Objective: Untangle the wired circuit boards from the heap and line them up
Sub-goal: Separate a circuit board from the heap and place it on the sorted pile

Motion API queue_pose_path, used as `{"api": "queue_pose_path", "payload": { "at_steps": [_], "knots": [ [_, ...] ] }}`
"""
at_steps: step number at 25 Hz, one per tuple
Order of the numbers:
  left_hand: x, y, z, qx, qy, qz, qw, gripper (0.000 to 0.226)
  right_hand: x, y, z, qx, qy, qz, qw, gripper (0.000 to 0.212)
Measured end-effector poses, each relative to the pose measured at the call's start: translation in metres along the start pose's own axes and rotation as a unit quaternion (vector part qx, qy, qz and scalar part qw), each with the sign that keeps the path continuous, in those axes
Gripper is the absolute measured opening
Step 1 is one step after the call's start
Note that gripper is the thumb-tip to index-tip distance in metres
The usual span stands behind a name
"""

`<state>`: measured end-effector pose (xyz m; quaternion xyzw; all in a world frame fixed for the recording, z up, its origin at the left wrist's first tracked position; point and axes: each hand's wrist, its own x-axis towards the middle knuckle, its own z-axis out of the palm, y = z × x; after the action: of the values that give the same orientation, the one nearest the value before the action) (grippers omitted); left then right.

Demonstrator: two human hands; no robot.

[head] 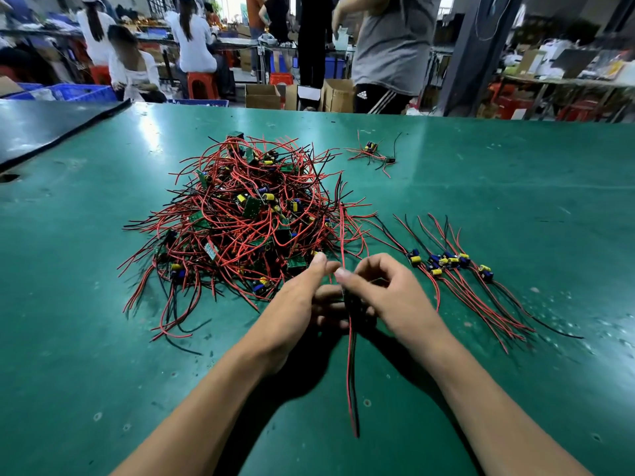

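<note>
A big heap of small green circuit boards (240,214) with red and black wires lies on the green table (103,355), left of centre. Just in front of it my left hand (302,297) and my right hand (388,290) meet and hold one wired board (352,355) between them. Its red and black leads hang down toward me, and other red leads run up from my fingers into the heap. The board itself is mostly hidden by my fingers. To the right, several untangled boards (446,262) lie side by side in a row, wires trailing toward me.
A small separate tangle of boards (372,154) lies at the far side of the table. A black mat (44,128) covers the far left corner. Beyond the table edge a person (391,53) stands, others sit at benches, and cardboard boxes (263,96) stand on the floor.
</note>
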<state>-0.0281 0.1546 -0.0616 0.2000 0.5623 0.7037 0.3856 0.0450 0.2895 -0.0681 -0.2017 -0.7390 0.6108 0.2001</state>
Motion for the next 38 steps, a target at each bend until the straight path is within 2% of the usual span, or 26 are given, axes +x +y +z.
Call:
{"api": "queue_pose_path", "payload": {
  "at_steps": [2,4,7,10,13,15,17,20,22,25,29,31,33,35,38],
  "knots": [
    [0.001,0.000,0.000,-0.007,0.007,-0.003,1.000,0.052,-0.002,0.002,0.003,-0.127,0.024,-0.076,0.989,0.024],
    [0.003,-0.002,0.000,0.004,0.000,-0.004,1.000,0.050,-0.001,0.003,0.005,-0.171,0.062,-0.124,0.976,0.020],
    [0.005,-0.003,0.003,-0.003,0.008,-0.014,1.000,0.046,0.006,0.006,-0.003,-0.187,0.138,-0.128,0.964,0.013],
    [0.006,-0.005,0.001,0.038,0.018,-0.015,0.999,0.050,0.021,0.008,-0.037,-0.212,0.220,-0.106,0.946,0.006],
    [0.005,-0.005,-0.002,0.058,0.012,-0.015,0.998,0.050,0.024,0.011,-0.060,-0.270,0.248,-0.094,0.925,0.018],
    [0.003,-0.005,0.000,0.043,0.016,-0.025,0.999,0.048,0.020,0.012,-0.051,-0.308,0.220,-0.140,0.915,0.017],
    [0.002,-0.006,0.003,0.017,0.037,-0.012,0.999,0.041,0.017,0.012,-0.033,-0.317,0.152,-0.182,0.918,0.014],
    [-0.001,-0.008,0.002,0.027,0.125,0.114,0.985,0.016,0.017,0.019,-0.019,-0.352,0.059,-0.165,0.919,0.015],
    [-0.004,-0.007,-0.001,0.083,0.201,0.210,0.953,0.007,0.018,0.024,-0.023,-0.374,0.055,-0.137,0.916,0.019],
    [-0.007,-0.003,-0.005,0.121,0.272,0.275,0.914,0.011,0.022,0.026,-0.035,-0.378,0.078,-0.120,0.914,0.018],
    [-0.005,0.002,-0.011,0.132,0.316,0.275,0.898,0.026,0.022,0.024,-0.040,-0.378,0.089,-0.101,0.916,0.018],
    [-0.002,0.003,-0.016,0.188,0.332,0.232,0.895,0.047,0.019,0.023,-0.034,-0.377,0.082,-0.116,0.915,0.019],
    [0.002,0.002,-0.020,0.221,0.332,0.186,0.898,0.059,0.014,0.022,-0.023,-0.365,0.064,-0.137,0.919,0.018],
    [0.006,0.001,-0.024,0.242,0.337,0.178,0.892,0.054,0.011,0.022,-0.013,-0.350,0.038,-0.146,0.925,0.016],
    [0.008,0.002,-0.030,0.241,0.344,0.206,0.884,0.022,0.008,0.021,-0.007,-0.343,0.021,-0.138,0.929,0.014]
  ]
}}
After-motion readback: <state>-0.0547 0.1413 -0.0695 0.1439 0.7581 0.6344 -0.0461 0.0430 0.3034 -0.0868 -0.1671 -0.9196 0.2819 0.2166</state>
